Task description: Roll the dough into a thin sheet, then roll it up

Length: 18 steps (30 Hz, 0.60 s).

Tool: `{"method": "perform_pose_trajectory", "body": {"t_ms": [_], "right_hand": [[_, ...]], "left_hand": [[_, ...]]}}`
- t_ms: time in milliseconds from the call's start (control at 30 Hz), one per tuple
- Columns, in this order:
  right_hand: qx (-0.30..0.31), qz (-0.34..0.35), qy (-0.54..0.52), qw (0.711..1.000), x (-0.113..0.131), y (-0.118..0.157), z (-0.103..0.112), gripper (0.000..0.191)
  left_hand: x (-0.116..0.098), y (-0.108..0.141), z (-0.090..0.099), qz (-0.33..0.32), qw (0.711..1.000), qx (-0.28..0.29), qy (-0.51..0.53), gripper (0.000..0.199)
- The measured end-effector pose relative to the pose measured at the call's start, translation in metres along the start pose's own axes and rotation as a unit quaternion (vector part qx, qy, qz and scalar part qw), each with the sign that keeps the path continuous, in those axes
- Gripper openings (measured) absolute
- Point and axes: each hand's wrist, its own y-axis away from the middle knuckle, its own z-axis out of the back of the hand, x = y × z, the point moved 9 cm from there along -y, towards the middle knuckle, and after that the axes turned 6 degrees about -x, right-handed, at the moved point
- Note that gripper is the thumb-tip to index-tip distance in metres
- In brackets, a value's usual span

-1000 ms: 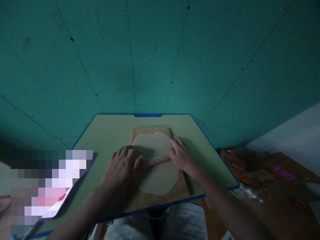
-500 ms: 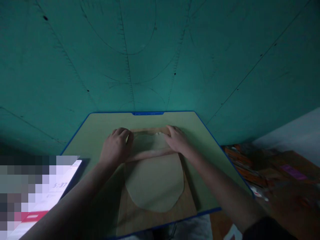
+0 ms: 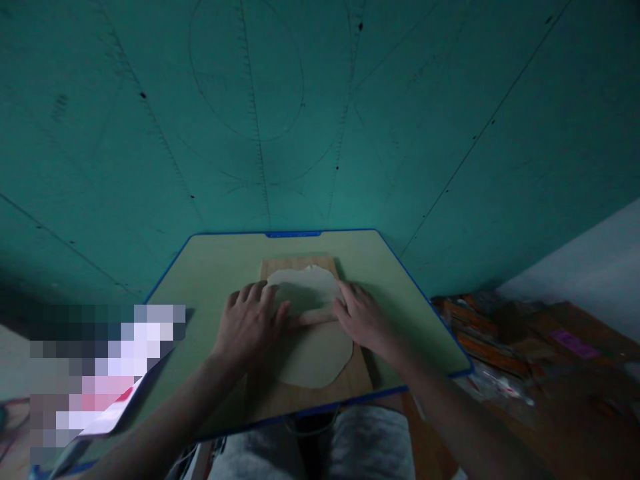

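Note:
A flattened sheet of pale dough [image 3: 315, 357] lies on a wooden board [image 3: 300, 400]. Across its middle runs a thin wooden rolling pin [image 3: 313, 318]. My left hand [image 3: 251, 320] rests over the pin's left end, fingers bent over it and hiding that end. At the right end, my right hand [image 3: 361, 312] is closed round the pin, thumb towards the middle. Between my hands the pin touches the dough, whose far edge is slightly ragged.
The board sits on a pale green table [image 3: 220, 260] with a blue rim. A lit, partly pixelated screen [image 3: 115, 400] stands at the left. A green wall [image 3: 300, 167] rises behind; cardboard boxes [image 3: 570, 333] lie at the right.
The pin and both hands have moved nearer to me over the dough. My left hand's fingers now lie further over the pin. The head view has shifted, showing more of my lap.

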Motion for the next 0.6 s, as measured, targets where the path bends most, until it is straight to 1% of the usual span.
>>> {"method": "perform_pose_trajectory", "body": {"t_ms": [67, 133, 200, 300, 367, 400, 500, 533, 600], "right_hand": [[-0.008, 0.005, 0.005, 1.000, 0.001, 0.000, 0.001, 0.044], [-0.022, 0.008, 0.001, 1.000, 0.002, -0.007, 0.002, 0.043], [-0.034, 0.012, -0.009, 0.999, 0.002, -0.017, 0.001, 0.042], [-0.039, 0.026, -0.014, 0.999, 0.001, -0.033, 0.000, 0.042], [-0.030, 0.025, -0.010, 0.999, -0.002, -0.044, -0.002, 0.041], [-0.024, 0.020, -0.008, 0.999, -0.004, -0.051, -0.003, 0.040], [-0.014, -0.017, -0.005, 1.000, -0.014, -0.074, -0.006, 0.036], [-0.013, -0.034, -0.005, 0.999, -0.018, -0.082, -0.007, 0.034], [-0.019, -0.064, -0.002, 0.998, -0.025, -0.094, -0.008, 0.031]], "left_hand": [[-0.008, -0.004, -0.002, -0.014, 1.000, 0.000, -0.013, 0.047], [-0.010, -0.014, -0.007, -0.022, 1.000, 0.004, -0.021, 0.050], [-0.008, -0.027, -0.014, -0.029, 0.999, 0.011, -0.017, 0.051], [-0.002, -0.047, -0.025, -0.039, 0.999, 0.031, 0.015, 0.048], [0.006, -0.060, -0.033, -0.023, 0.998, 0.045, 0.028, 0.047], [0.009, -0.067, -0.036, -0.017, 0.998, 0.052, 0.030, 0.047], [0.010, -0.086, -0.045, -0.040, 0.997, 0.070, 0.019, 0.045], [0.011, -0.093, -0.046, -0.039, 0.997, 0.068, 0.012, 0.045], [0.019, -0.104, -0.045, -0.005, 0.999, 0.054, -0.006, 0.047]]}}
